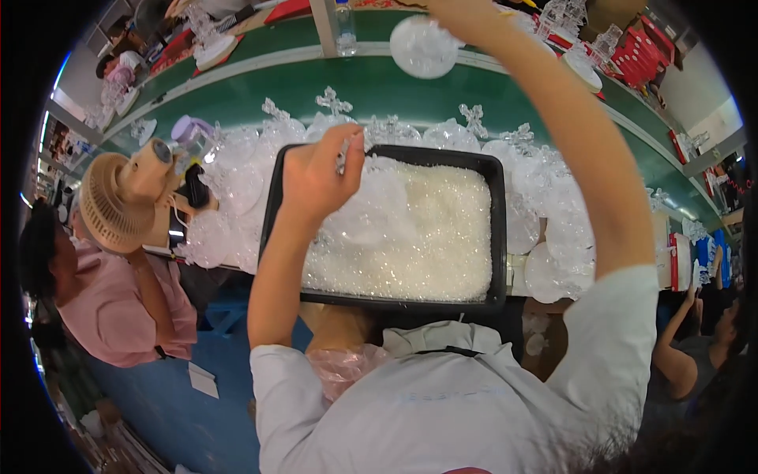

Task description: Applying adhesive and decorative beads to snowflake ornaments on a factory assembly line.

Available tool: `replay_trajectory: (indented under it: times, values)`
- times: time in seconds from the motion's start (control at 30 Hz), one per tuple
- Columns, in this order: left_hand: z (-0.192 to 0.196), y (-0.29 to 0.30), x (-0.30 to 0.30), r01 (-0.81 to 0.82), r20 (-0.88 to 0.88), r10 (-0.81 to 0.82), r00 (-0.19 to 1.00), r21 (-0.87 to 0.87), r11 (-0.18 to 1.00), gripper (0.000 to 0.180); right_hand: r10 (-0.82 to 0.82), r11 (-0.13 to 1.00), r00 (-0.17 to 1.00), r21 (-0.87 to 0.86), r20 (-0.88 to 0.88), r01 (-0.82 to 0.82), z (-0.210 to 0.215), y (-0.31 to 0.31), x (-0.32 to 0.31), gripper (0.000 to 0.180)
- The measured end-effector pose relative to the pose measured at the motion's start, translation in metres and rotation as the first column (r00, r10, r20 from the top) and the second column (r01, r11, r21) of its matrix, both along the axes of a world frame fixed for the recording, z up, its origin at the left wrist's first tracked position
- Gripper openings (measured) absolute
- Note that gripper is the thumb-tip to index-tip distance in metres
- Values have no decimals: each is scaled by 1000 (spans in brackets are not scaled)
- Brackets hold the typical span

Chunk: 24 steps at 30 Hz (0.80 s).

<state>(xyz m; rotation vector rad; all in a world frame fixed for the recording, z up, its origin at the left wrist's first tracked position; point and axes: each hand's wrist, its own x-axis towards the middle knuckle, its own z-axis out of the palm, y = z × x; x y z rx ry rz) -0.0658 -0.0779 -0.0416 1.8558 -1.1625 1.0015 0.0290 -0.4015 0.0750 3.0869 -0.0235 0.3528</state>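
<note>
Green workbench (332, 91), crowded with clear ornaments. Black tray (497, 229) of glittery white flakes up front. Left hand (320, 178) pinching flakes above tray, fingers narrow. Right hand (466, 16) raised, holding clear ball (424, 46). Probably light, slippery, brittle; best cupped round the sides.
</note>
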Motion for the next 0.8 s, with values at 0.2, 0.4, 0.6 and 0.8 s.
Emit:
replay_trajectory:
  times: [0.2, 0.4, 0.6, 0.8]
  values:
    - [9, 12, 2, -94, -116, 89, 989, -36, 995, 11, -65, 953, 996, -292, 57, 79, 42, 72, -159, 15]
    - [10, 19, 9, -135, -207, 112, 972, -100, 986, 14, -95, 972, 994, -219, -57, 81, -44, 109, -216, 15]
    - [9, 19, 4, -79, -180, 50, 982, -158, 984, 12, -148, 979, 960, 173, 236, 108, -70, 127, -264, 22]
    - [15, 15, -16, -4, -60, -2, 998, -109, 994, 7, -149, 572, 784, 699, 603, -429, -85, 163, -296, 54]
